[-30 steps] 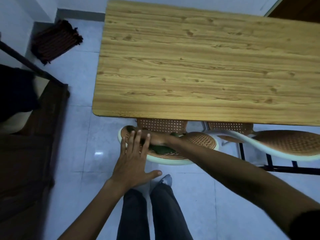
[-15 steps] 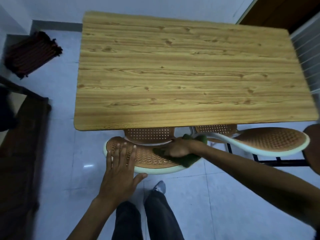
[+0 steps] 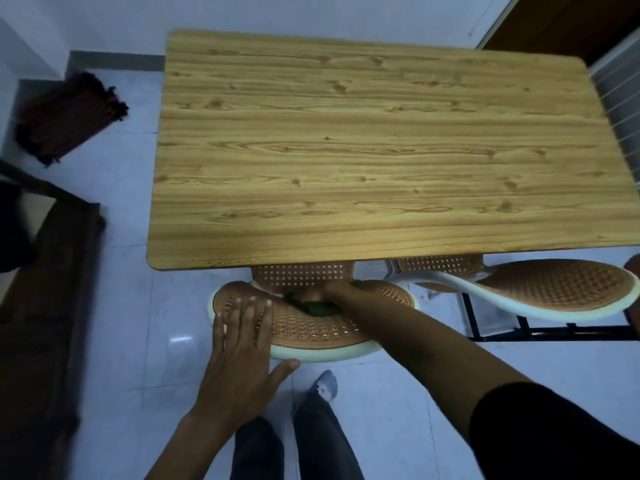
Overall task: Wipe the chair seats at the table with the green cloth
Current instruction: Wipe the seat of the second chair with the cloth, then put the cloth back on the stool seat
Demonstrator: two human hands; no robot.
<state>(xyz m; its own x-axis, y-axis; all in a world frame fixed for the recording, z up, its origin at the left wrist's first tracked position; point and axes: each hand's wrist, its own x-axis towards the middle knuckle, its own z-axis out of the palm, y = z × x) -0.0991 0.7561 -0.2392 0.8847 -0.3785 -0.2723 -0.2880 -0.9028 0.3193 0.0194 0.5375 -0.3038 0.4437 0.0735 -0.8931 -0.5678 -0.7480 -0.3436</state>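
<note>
Head view, right hand half hidden gripping green cloth, left hand spread flat

Green cloth, brown perforated seat

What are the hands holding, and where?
The right hand presses the bunched green cloth from on top; the grip is hidden. The left hand holds nothing, resting flat on the chair.

Two chairs sat at the near side of the counter, one chair left of the other chair. A mat lay on the floor, far left.
</note>
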